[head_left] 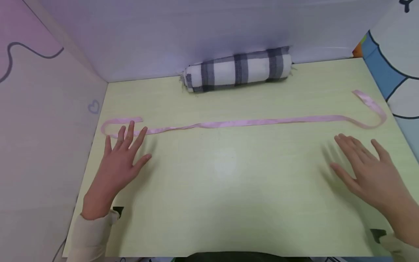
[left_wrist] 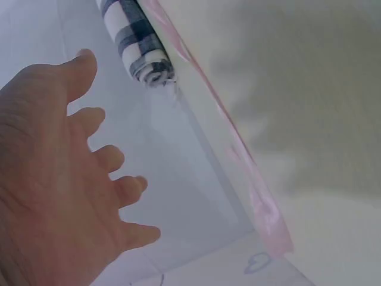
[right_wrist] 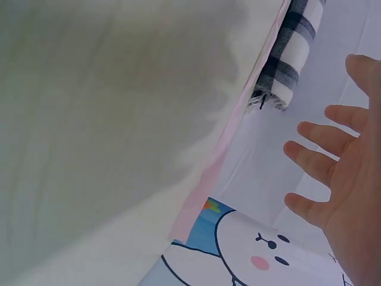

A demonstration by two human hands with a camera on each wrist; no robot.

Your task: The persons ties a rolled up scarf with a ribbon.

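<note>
the long pink satin ribbon lies left-to-right on the pale green tabletop; left hand touches its looped end, right hand near; both hands spread wide, holding nothing.

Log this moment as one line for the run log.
left hand: open, fingertips at ribbon | right hand: open, short of ribbon | rolled towel: at back of table, untouched
</note>
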